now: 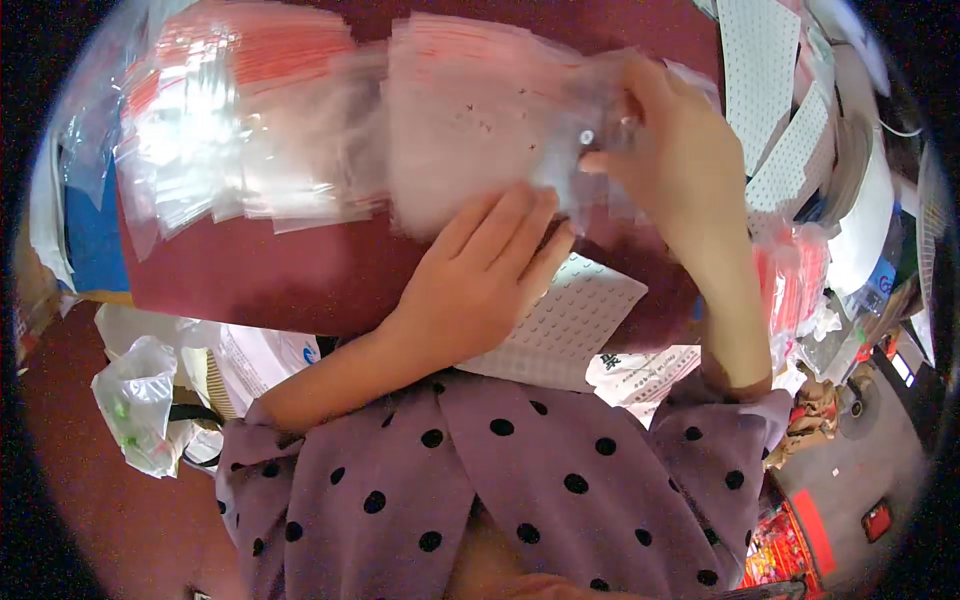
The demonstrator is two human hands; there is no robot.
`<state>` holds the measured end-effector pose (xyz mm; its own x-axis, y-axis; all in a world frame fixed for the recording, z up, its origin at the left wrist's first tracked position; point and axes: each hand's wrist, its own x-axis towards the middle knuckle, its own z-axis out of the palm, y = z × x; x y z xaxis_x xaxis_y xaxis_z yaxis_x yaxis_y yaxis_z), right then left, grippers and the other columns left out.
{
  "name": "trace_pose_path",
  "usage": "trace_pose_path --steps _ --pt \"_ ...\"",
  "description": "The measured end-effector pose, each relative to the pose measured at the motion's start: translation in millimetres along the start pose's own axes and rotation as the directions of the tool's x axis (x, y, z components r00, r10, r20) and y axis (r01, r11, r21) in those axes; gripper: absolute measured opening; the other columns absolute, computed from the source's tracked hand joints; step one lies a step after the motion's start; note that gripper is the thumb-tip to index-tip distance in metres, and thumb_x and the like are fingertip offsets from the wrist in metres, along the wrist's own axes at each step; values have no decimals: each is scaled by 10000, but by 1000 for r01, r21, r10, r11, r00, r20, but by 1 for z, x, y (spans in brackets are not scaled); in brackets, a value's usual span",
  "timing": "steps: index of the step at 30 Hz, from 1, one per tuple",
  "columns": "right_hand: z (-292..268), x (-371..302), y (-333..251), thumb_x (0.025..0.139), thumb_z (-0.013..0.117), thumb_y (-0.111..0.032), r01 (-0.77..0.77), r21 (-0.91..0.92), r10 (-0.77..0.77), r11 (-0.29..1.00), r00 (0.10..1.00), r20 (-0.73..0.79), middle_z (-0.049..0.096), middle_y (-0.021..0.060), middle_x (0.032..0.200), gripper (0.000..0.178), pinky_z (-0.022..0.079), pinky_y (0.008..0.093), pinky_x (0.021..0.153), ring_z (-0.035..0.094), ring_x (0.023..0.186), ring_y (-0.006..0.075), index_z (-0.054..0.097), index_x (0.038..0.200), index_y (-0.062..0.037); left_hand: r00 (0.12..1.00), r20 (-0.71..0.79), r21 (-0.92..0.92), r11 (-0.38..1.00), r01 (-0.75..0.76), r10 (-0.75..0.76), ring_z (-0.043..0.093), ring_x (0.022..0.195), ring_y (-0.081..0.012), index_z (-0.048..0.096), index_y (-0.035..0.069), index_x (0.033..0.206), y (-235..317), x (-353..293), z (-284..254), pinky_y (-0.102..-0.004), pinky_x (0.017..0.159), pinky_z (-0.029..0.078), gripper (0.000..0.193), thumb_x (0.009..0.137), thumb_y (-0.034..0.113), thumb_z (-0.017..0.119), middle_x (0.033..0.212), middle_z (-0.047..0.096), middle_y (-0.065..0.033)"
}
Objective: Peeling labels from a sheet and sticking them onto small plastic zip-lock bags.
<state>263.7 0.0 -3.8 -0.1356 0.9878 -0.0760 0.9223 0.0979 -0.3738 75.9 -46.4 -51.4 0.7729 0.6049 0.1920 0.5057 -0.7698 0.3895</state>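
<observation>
Clear bag pile (440,130) mid-table, long axis unclear. Left hand (480,275) lies flat on its near-right part, clutching nothing visible; right hand (675,150) at its right side, fingers curled, blurred, can't tell if pinching.

Right grip (672,150) blurred; specks (487,127) left of it too small to tell; card (590,315) beside left grip (478,275) partly hidden.

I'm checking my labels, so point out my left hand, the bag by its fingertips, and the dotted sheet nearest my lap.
Left hand (478,278): head view, its back.
Bag (455,140): head view, clear front.
Sheet (570,322): head view, dotted face.
</observation>
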Motion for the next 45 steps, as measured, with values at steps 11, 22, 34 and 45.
trace_pose_path --steps 11,22,34,45 --pt "-2 -8 38 604 739 -100 -33 -202 5 979 991 -136 570 130 776 336 437 413 656 568 778 342 497 831 -49 1000 0 14 1000 -24 24 519 1088 -256 596 59 1064 1 -1 -1 -395 939 396 345 742 156 520 1175 550 -89" --pt "6 -5 17 565 744 -43 104 -208 -139 973 977 -162 567 101 804 460 448 314 656 545 699 248 537 975 -24 1000 -10 112 994 16 -15 513 1114 -240 596 86 1090 9 -8 -5 -431 953 373 354 750 165 533 1187 557 -71" --pt "2 -7 3 605 727 -93 73 -213 -98 974 989 -112 560 71 741 302 426 370 672 555 766 278 570 860 -59 993 17 81 990 118 -120 476 1169 -208 575 130 1162 8 -5 -8 -462 980 312 428 739 171 528 1247 525 -38" --pt "2 1 21 588 736 -135 104 -196 -109 975 994 -18 545 89 731 268 387 404 663 527 754 295 535 748 -57 1000 -29 -82 997 -5 2 521 1065 -195 597 73 1070 2 -5 -14 -427 876 387 382 692 123 567 1127 566 -59"
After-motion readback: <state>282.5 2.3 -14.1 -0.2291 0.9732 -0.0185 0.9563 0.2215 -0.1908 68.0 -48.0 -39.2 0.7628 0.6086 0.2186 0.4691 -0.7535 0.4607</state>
